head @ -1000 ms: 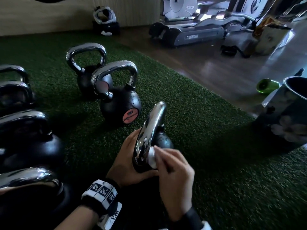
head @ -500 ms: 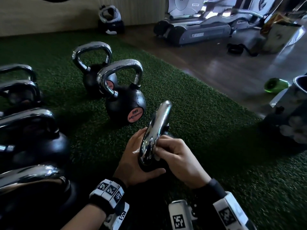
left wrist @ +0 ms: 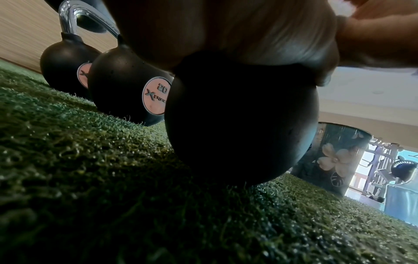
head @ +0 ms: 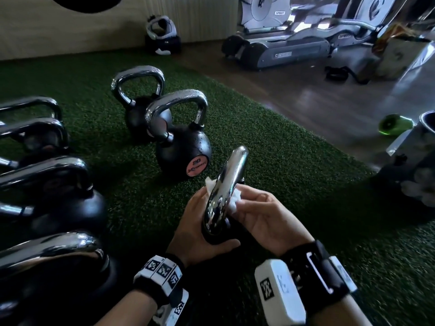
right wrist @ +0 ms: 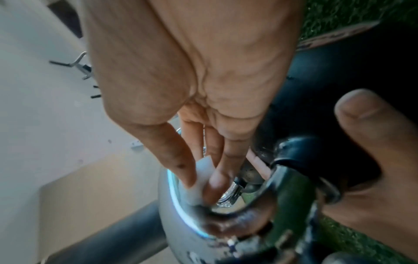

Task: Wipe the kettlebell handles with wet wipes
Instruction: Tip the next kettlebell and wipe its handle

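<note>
A black kettlebell (left wrist: 242,121) with a chrome handle (head: 226,189) stands on the green turf right in front of me. My left hand (head: 200,229) grips it low down, thumb curled across the body below the handle. My right hand (head: 261,215), palm turned up, pinches a white wet wipe (head: 234,201) against the inner right side of the handle; a corner of the wipe shows on the handle's left side too. In the right wrist view the fingertips (right wrist: 187,176) press the wet wipe (right wrist: 201,178) onto the chrome. The left wrist view shows mostly the kettlebell's dark body.
Several more chrome-handled kettlebells line the left edge (head: 54,196). Two others stand further back, one with a pink label (head: 183,151) and one behind it (head: 138,100). A dark flowered bin (head: 419,161) and a green bottle (head: 395,124) sit right; exercise machines (head: 282,48) stand on the wood floor.
My right hand has turned palm up and slid the wipe higher along the handle, so the white wipe shows on both sides. The left hand keeps its grip on the kettlebell.
</note>
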